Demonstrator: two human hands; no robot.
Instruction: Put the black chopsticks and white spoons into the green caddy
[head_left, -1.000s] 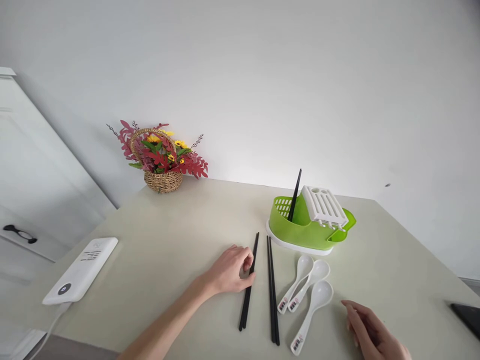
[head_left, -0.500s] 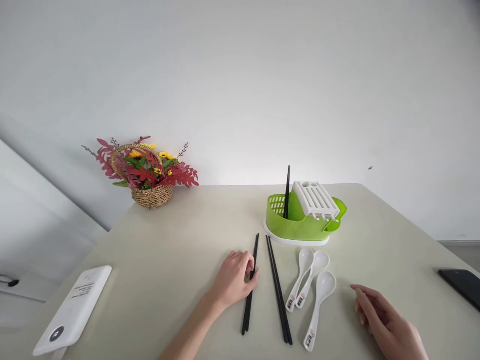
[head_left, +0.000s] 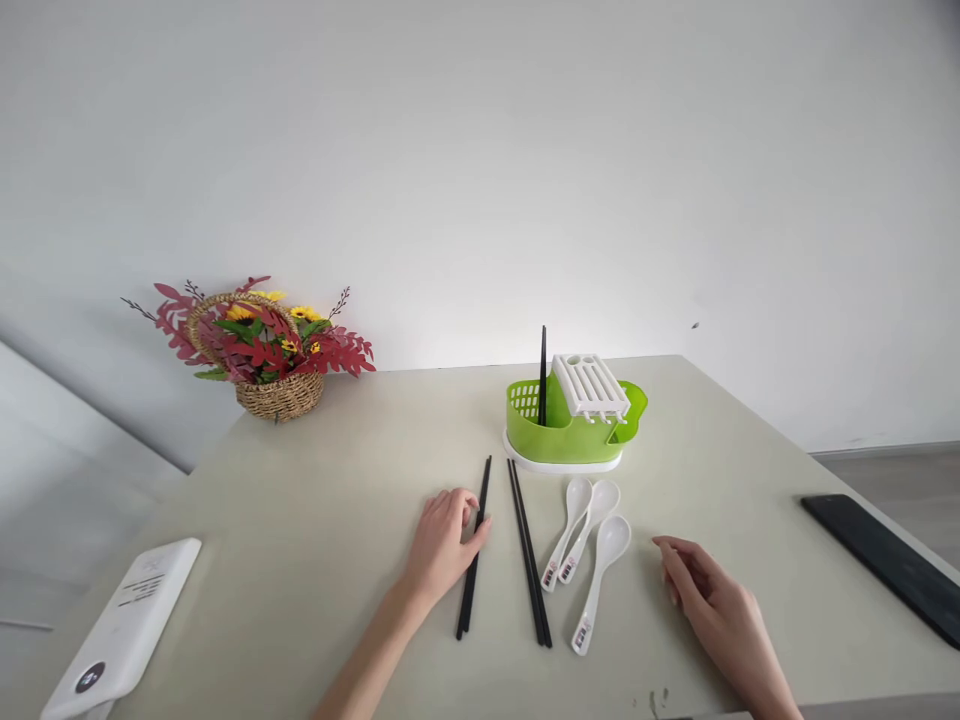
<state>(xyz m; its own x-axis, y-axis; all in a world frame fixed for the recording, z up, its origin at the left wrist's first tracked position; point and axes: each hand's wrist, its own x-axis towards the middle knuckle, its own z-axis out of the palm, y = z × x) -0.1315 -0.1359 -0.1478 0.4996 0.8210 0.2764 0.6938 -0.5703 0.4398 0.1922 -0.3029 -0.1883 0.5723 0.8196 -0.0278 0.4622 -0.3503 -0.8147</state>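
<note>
My left hand [head_left: 442, 545] is curled about the middle of a pair of black chopsticks [head_left: 473, 585], its thumb across them as they lie on the table. Just right of it, a second pair of black chopsticks [head_left: 531, 560] lies loose. Three white spoons with printed labels rest further right: a left spoon [head_left: 568, 530], a middle spoon [head_left: 592, 528] and a right spoon [head_left: 602, 575]. My right hand [head_left: 712, 610] rests right of the spoons, fingers curled together with nothing visible in them. Behind the spoons stands a green utensil holder [head_left: 562, 442], with dark chopsticks [head_left: 543, 375] upright in its left compartment.
A wicker basket of artificial flowers [head_left: 281, 397] stands at the back left by the wall. A white device resembling a power bank [head_left: 127, 620] lies at the left edge. A black phone [head_left: 885, 560] lies at the right edge of the table [head_left: 322, 520].
The view has swung right and slightly back, so everything appears shifted left and more of the phone shows. Both hands keep about the same places relative to the chopsticks and spoons.
</note>
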